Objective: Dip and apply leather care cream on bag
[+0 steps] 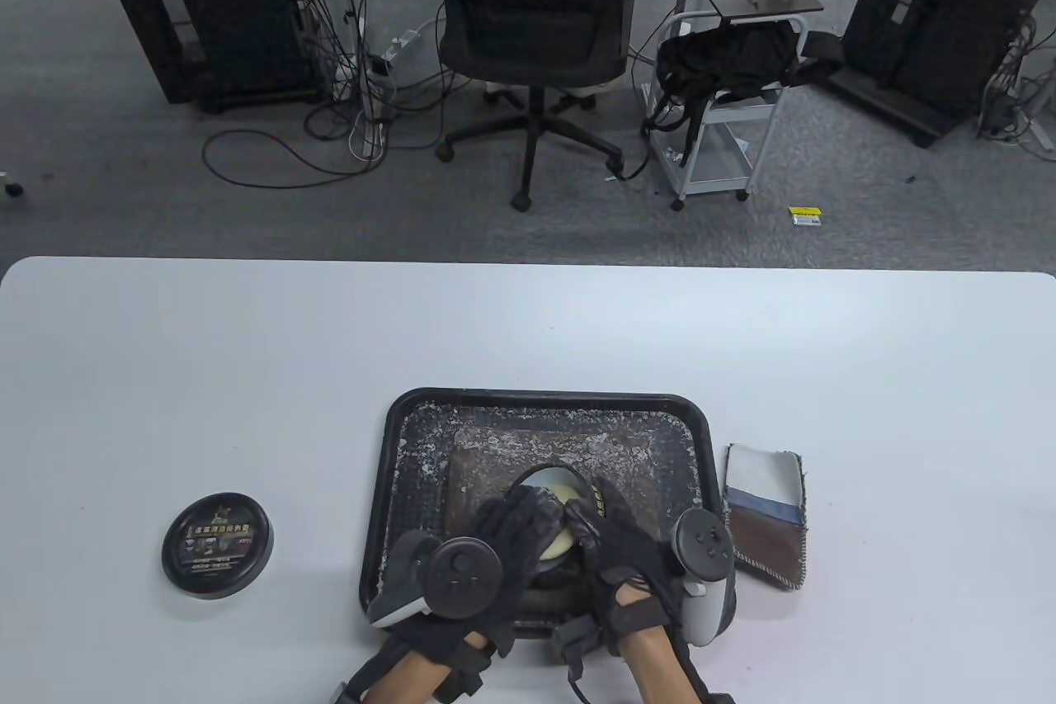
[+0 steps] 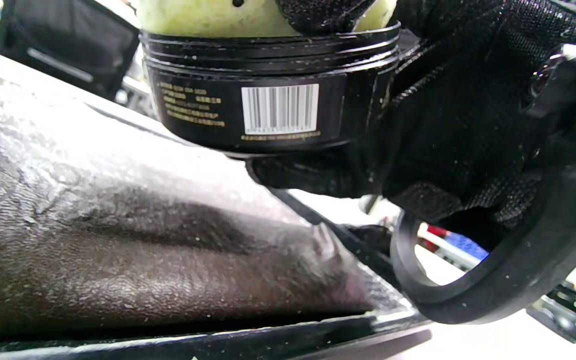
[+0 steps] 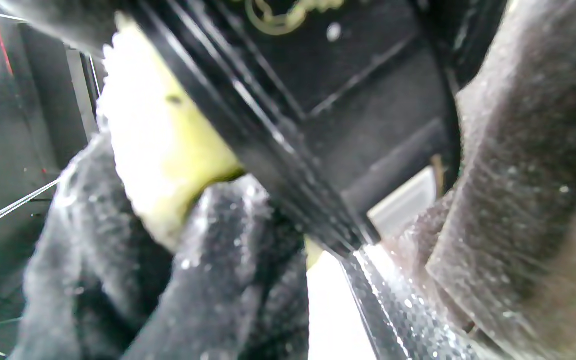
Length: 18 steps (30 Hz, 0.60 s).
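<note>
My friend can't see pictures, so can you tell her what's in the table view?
Two gloved hands, left and right, meet over an open jar with a pale yellow sponge, above a brown bag in a black tray on a white table. The lid lies left of the tray, a cloth right.

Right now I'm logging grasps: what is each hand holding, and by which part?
One hand grips the black cream jar round its side wall and underside; the other presses a yellow sponge into its open top. Which hand does which cannot be told.
</note>
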### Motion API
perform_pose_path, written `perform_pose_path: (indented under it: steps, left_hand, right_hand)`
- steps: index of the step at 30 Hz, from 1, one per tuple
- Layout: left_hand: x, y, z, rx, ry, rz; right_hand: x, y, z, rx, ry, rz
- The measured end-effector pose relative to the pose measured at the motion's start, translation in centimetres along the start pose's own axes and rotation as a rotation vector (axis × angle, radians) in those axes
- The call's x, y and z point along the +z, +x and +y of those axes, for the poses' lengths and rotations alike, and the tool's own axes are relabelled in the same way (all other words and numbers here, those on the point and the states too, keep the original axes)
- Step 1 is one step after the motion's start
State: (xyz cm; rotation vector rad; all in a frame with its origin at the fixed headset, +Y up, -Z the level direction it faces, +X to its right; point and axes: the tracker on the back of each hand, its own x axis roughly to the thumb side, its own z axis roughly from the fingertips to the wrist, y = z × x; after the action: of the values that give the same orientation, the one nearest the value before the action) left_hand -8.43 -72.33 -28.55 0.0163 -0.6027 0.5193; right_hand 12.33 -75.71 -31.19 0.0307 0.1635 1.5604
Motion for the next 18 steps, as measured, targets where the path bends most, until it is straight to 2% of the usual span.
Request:
perform_pose_path:
  steps: [9,18]
  left_hand:
    - [0.4,-0.8,-0.3,0.016,-0.051,-0.001]
    - [0.4,0.0,-0.1,-0.022,-0.078,0.001]
  right_hand:
    - [0.3,0.6,1.3,0.081,0.003,-0.035]
    - [0.3,1.5,0.9,0.165,-0.043,-0.076]
